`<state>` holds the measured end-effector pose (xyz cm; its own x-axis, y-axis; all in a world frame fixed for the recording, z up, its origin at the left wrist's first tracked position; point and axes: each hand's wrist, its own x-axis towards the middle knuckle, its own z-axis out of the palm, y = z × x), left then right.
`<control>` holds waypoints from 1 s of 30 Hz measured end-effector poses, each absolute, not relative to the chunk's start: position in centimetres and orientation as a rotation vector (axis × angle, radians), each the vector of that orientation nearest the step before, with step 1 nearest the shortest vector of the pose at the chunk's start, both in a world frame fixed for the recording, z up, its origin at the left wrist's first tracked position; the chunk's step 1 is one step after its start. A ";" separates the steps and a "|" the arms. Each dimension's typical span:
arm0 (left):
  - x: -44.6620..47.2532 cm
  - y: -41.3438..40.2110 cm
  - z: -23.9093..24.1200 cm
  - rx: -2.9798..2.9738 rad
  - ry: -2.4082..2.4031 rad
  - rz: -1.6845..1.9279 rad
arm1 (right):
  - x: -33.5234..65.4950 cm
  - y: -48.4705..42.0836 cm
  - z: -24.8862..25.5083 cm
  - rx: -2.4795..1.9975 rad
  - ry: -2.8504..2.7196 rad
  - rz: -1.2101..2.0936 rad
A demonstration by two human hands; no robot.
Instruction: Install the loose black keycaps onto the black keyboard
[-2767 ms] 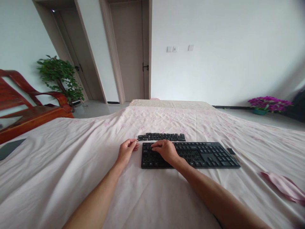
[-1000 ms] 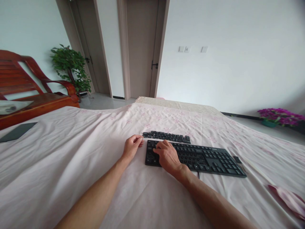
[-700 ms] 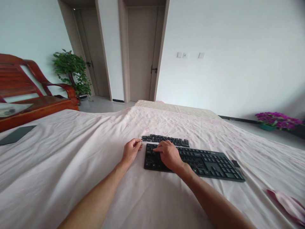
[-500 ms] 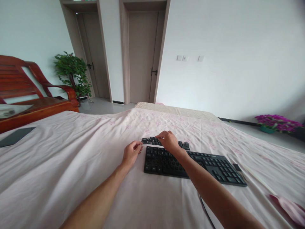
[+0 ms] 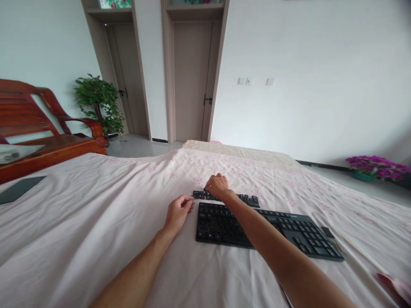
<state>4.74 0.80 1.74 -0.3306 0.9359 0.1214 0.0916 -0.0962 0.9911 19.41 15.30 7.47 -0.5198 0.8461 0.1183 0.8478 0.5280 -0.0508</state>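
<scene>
A black computer keyboard [image 5: 221, 235] lies on the bed sheet, with part of its left section bare of keycaps. Behind its far edge, loose black keycaps [image 5: 253, 200] are laid out in rows. My right hand [image 5: 218, 186] is over the left part of these rows, fingers closed in a pinch on a small dark keycap [image 5: 206, 189]. The right forearm crosses above the keyboard and hides its middle. At the left end of the rows is my left hand [image 5: 179, 212], thumb and forefinger together beside the end keycap; what they hold, if anything, is hidden.
One dark loose piece [image 5: 328, 232] lies right of the keyboard. A cable [image 5: 285, 295] runs toward me under the right forearm. A dark flat object [image 5: 21, 189] is at the sheet's left edge. Beyond stand a wooden bench [image 5: 48, 147], a plant [image 5: 98, 102] and purple flowers [image 5: 379, 166].
My right hand has shifted slightly left along the keycap rows, and a dark keycap now shows at its fingertips. My left hand stays by the row end. The camera view has tilted up slightly.
</scene>
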 end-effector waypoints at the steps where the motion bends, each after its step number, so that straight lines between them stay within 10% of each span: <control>1: 4.7 0.8 1.8 1.165 1.465 1.510 | 19.2 15.4 7.5 -1.473 -2.642 -0.023; 30: 5.1 0.6 1.1 1.325 1.466 1.461 | 27.6 3.4 7.0 -1.125 -2.415 -0.021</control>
<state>5.11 0.62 1.13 -0.2588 0.9467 0.1916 0.1952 -0.1430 0.9703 27.55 3.43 7.04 -0.5516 0.7193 0.4224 0.7266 0.6630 -0.1802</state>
